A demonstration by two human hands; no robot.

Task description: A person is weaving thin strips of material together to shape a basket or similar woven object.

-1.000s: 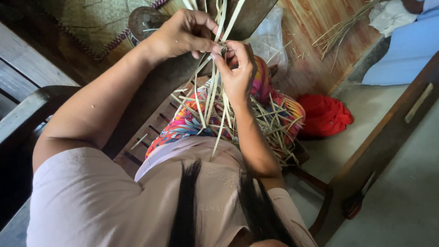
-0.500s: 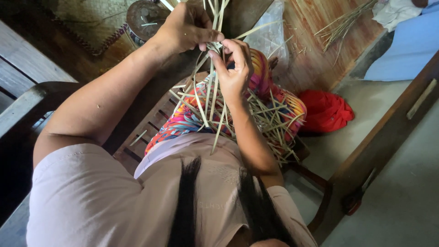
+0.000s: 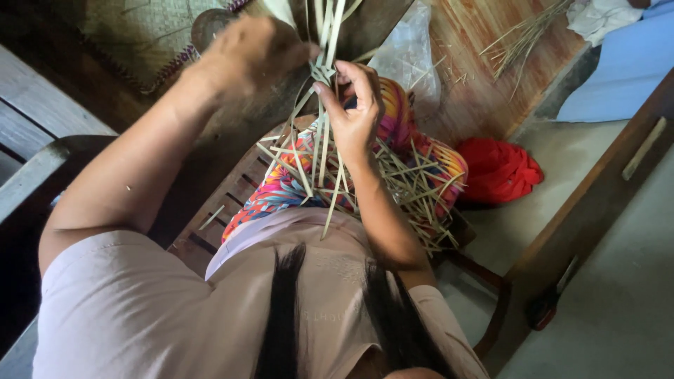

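The bundle of pale flat straw weaving strips sits higher and closer than a second ago, over the bright patterned lap cloth. The right hand pinches its plaited crossing; the left hand, blurred, grips the upper strands.

Pale mauve short-sleeved top, bright multicoloured patterned garment over the lap, long dark hair, bare forearms

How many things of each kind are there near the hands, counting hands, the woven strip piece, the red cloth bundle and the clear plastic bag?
Hands: 2, left hand and right hand
Woven strip piece: 1
Red cloth bundle: 1
Clear plastic bag: 1
Total: 5
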